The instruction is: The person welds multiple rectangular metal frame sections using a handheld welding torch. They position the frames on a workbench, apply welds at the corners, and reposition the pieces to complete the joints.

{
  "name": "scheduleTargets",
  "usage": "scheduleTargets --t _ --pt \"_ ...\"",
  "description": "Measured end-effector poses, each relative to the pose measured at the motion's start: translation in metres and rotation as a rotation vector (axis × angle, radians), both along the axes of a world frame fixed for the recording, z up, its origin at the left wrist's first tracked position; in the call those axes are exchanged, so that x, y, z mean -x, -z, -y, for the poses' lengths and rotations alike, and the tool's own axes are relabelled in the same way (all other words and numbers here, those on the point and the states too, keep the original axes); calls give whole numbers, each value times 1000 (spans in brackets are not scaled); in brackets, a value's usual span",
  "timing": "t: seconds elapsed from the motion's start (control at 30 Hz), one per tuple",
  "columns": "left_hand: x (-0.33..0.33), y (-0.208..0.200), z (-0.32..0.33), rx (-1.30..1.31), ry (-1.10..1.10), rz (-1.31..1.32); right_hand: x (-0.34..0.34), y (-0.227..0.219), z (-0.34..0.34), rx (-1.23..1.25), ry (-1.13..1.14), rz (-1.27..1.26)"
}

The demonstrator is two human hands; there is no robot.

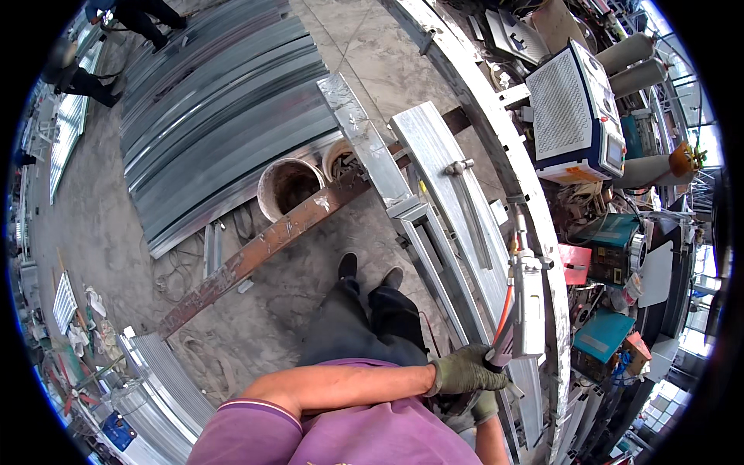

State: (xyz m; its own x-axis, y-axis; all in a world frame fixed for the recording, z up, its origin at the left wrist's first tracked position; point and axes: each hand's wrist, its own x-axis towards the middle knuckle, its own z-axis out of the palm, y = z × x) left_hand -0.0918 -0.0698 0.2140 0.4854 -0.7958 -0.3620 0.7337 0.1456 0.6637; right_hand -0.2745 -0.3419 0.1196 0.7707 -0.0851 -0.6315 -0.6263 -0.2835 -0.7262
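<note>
My left hand (469, 371), in a dark green work glove, reaches across my body to the right. Its fingers are curled at the grey lower end of a white, box-shaped welding gun (529, 306) with a narrow metal nozzle and an orange hose. Just below it is my gloved right hand (486, 406), partly covered by the left, so its grip is hidden. Beside the gun lies a wide silver metal channel (446, 174) with a small metal fitting (459, 167) on it. A narrower metal frame (434, 248) runs along its left side.
A rusty brown beam (263, 246) crosses the floor, with a white bucket (271, 190) against it. Grey corrugated sheets (225, 101) lie beyond. A long white rail (496, 116) curves past a white-blue machine cabinet (570, 116). Two people (85, 81) stand at far left.
</note>
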Motion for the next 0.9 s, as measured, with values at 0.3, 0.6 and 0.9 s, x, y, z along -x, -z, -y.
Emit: scheduleTargets --t 0.3,0.6,0.9 --pt "10 -10 7 246 -118 -170 44 30 3 -161 198 -68" --pt "-8 -8 6 265 -171 -173 19 -7 -22 27 252 58" --pt "-79 -18 2 363 -317 -200 -57 -44 0 490 -124 219"
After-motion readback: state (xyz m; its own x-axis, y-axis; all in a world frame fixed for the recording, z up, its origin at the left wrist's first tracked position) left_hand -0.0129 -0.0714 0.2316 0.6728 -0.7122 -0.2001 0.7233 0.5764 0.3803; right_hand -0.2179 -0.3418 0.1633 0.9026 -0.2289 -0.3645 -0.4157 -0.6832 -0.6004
